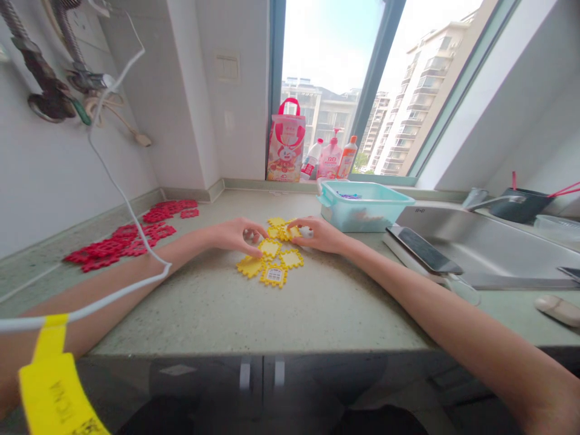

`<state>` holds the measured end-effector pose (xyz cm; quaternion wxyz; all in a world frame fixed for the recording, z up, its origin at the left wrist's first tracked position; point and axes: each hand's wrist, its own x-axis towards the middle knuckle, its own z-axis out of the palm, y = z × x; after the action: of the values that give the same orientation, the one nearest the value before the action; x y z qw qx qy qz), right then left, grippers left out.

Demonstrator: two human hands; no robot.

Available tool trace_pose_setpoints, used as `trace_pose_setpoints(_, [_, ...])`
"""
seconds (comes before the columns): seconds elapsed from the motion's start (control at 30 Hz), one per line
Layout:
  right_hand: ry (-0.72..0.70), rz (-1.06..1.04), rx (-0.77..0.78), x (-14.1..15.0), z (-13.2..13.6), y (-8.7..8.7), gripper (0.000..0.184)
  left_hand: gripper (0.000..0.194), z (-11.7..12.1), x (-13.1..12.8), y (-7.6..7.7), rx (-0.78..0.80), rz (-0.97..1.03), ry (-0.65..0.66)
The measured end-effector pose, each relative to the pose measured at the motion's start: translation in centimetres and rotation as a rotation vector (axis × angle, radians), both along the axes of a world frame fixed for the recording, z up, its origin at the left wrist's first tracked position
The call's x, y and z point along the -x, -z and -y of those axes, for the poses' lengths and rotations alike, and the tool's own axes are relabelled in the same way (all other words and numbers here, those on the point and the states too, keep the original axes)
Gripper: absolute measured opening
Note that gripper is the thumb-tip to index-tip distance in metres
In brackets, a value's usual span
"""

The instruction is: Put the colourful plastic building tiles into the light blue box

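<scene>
Over the counter (212,326) left of the blue tub (338,219), the left hand (233,234) has fingers apart; right hand (318,234), can't tell. Pinch yellow pieces (270,248) gently.

Kitchen: a sink (507,254) and tap (493,200) are occupying 3 o'clock, bottles (330,161) are standing at 1 o'clock, cabinets (222,383) are lining 6 o'clock.

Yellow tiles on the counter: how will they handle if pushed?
Yellow tiles look thin and flat: probably light, apt to slide rather than roll. Their toothed edges may catch, with neighbours crowded close. Crisp outlines suggest fairly stiff material.
</scene>
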<state>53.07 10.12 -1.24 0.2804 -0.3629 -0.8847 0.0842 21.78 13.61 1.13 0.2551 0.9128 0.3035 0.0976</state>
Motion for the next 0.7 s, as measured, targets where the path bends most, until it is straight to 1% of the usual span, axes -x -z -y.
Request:
trace_pose_setpoints(0.1, [0.068,-0.016,0.068,-0.1,-0.4,0.1,0.055,0.067,0.2,-0.2,-0.1,0.007,-0.01,0.009])
trace_pose_setpoints(0.17, [0.113,0.003,0.105,0.0,-0.5,0.1,0.06,0.065,0.4,-0.4,-0.1,0.006,-0.009,0.019])
trace_pose_setpoints(0.23, [0.125,0.021,0.112,0.3,-0.5,0.0,0.057,0.062,0.5,-0.6,0.0,0.008,0.0,0.02])
trace_pose_setpoints(0.33, [0.108,0.012,0.123,0.7,-0.4,-0.1,0.05,0.061,0.5,-0.9,0.2,0.007,0.019,-0.008])
trace_pose_setpoints(0.47, [0.12,-0.001,0.155,0.9,-0.3,-0.2,0.049,0.059,0.3,-0.8,0.4,0.01,0.043,-0.013])
trace_pose_setpoints(0.53, [0.128,-0.005,0.143,0.7,-0.1,-0.7,0.049,0.061,0.3,-0.6,0.4,0.019,0.052,-0.005])
trace_pose_setpoints(0.6, [0.123,-0.018,0.115,0.5,0.5,-1.6,0.049,0.064,0.2,-0.5,0.4,0.022,0.055,-0.002])
trace_pose_setpoints(0.7, [0.044,-0.026,0.14,0.2,2.1,-3.4,0.056,0.065,0.1,-0.6,0.7,0.024,0.056,-0.003])
